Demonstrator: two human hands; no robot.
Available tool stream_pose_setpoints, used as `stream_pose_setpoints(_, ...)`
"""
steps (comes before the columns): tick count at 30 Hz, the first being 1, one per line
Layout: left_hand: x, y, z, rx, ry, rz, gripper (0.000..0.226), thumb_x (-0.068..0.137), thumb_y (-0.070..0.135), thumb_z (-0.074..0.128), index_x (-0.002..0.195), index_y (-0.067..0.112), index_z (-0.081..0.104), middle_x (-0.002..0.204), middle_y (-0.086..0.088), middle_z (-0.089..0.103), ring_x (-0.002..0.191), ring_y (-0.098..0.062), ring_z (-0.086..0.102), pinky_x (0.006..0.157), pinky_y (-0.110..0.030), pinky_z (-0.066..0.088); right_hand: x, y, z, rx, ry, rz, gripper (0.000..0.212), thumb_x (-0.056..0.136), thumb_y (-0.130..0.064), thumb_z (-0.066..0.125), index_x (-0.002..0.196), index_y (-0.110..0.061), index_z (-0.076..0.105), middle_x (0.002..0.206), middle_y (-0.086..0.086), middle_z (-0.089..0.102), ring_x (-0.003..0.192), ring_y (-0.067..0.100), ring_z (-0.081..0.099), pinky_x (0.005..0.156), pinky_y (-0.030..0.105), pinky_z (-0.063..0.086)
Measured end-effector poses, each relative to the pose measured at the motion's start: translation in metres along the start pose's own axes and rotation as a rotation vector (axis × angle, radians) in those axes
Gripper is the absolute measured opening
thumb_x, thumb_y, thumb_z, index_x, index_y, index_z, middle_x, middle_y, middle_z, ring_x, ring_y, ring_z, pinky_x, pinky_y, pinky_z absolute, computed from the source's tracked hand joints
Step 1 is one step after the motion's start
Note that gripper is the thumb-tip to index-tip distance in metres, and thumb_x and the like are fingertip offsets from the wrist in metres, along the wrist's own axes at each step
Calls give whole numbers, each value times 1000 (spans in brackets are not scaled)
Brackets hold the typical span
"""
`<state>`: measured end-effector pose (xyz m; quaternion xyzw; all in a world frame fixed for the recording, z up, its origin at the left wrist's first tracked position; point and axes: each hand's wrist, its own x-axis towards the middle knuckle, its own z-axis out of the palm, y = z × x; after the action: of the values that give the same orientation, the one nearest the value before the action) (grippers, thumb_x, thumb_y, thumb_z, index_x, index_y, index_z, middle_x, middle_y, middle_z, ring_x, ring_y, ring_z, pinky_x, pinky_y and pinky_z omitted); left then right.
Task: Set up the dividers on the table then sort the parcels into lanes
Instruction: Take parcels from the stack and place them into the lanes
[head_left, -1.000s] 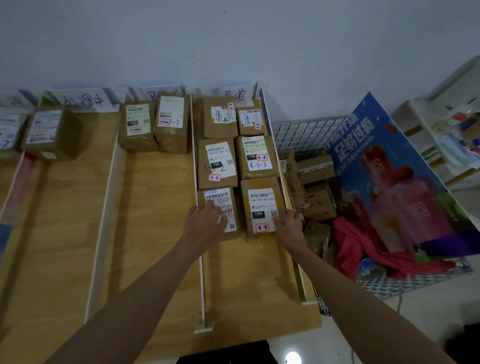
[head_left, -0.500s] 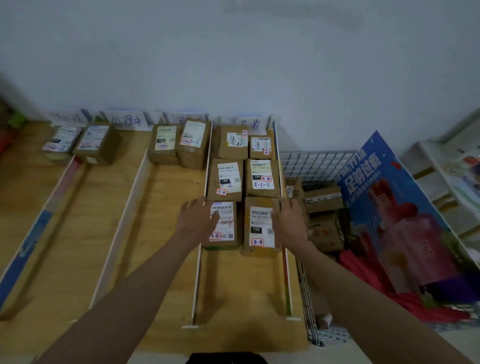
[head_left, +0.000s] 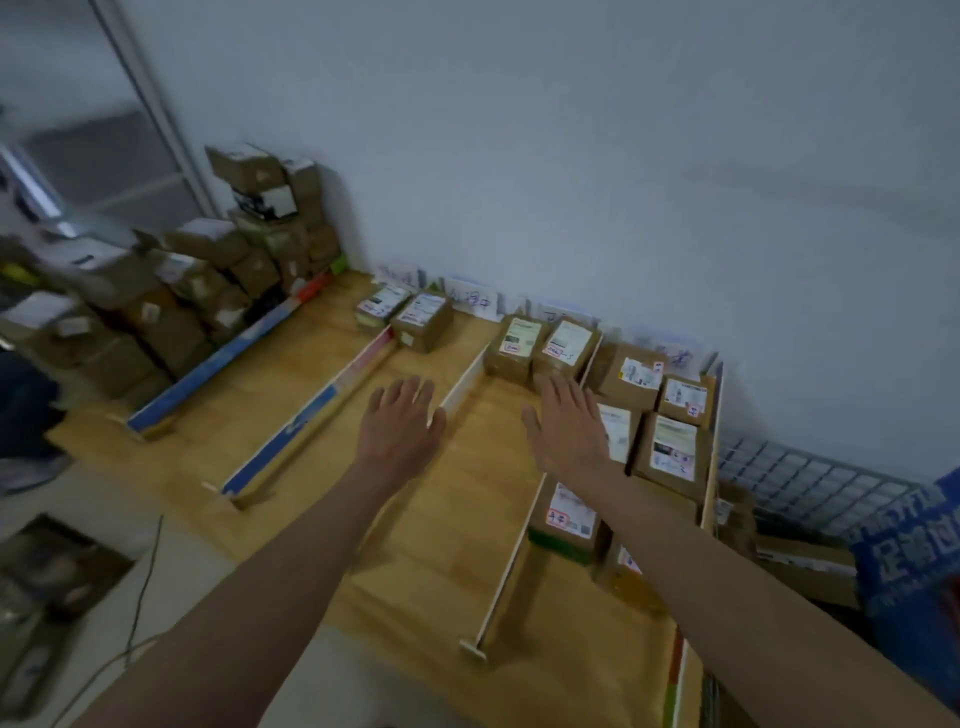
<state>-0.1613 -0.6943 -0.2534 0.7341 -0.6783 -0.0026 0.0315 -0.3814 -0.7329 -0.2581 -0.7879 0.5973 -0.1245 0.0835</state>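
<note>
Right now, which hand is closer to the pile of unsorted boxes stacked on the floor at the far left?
Left. The left hand hovers over the middle lanes, on the side toward the box pile; the right hand is farther away, over the lane holding sorted parcels.

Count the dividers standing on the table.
5: a blue one at the left edge, a blue-and-red one next, two white ones mid-table, one along the right edge. None seems hidden.

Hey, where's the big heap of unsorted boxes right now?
In the head view the heap of boxes is at the left, stacked in the corner against the wall, just past the table's left edge and its blue divider.
</note>
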Motion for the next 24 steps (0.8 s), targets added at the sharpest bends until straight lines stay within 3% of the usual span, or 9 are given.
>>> stream_pose_setpoints(9,-32,-139,-29,12,46,-192,54,105,44,21,153,19,27,159,0,27,147,-20,21,121,-43,15,38,-144,24,-31,-20,-228,56,104,-42,26,153,-16,24,160,8,24,148,27,19,122,45,14)
stream_pose_setpoints(24,-74,-414,-80,2,131,-311,45,101,44,27,130,19,50,136,-2,50,127,-24,47,104,-41,39,86,-420,76,6,24,-308,49,101,-42,33,139,-14,45,139,7,50,129,26,44,109,41,33)
